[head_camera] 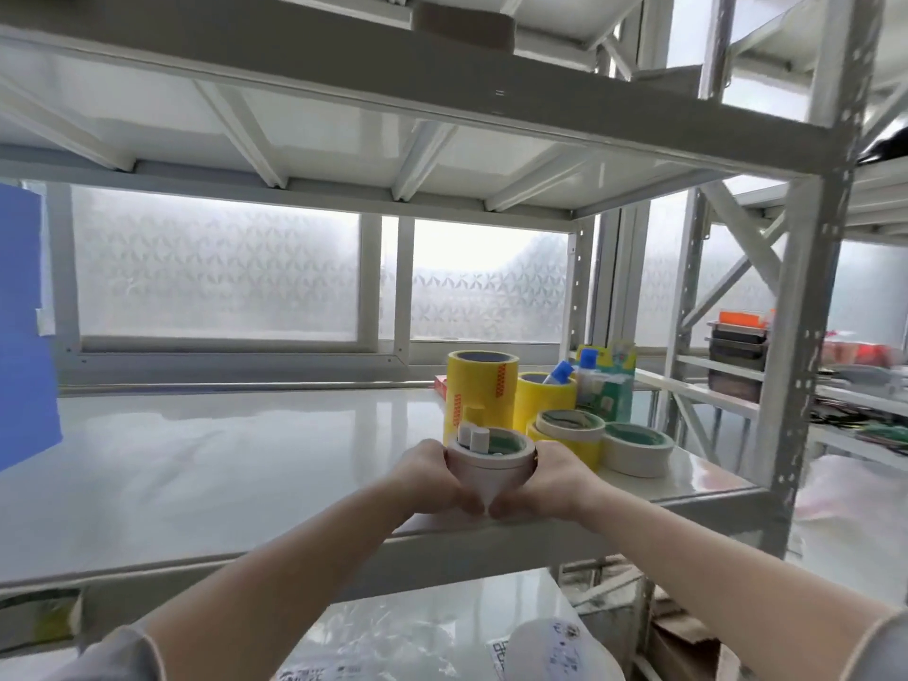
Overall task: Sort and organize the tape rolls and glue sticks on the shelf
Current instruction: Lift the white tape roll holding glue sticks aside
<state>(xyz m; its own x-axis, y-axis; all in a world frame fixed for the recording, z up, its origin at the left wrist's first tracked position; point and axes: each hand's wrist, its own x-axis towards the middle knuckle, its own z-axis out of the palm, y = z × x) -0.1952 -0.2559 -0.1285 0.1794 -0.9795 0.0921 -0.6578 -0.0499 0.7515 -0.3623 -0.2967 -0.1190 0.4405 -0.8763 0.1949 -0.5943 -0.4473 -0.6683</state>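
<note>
Near the shelf's front edge: both hands meet around one stack of pale tape rolls [489,471].
Left hand [432,476]: fingers curled round the stack's left side, gripping it.
Right hand [550,476]: wrapped round the right side, thumbs nearly touching below.
Stack axis: upright, open core facing up, with two white glue sticks [472,436] standing inside it.
Just beyond the right hand: two flat tape rolls [570,427] stacked, and a cream roll [638,448] beside them, cores up.
Farther back: tall yellow tape rolls [479,393], a shorter yellow roll [545,398] holding a blue-capped glue bottle [560,373], then packaged glue [607,380].
Shelf [221,454]: bare to the left of the hands.
Progress: mostly grouped at the right, I judge; the held stack is not yet placed.
</note>
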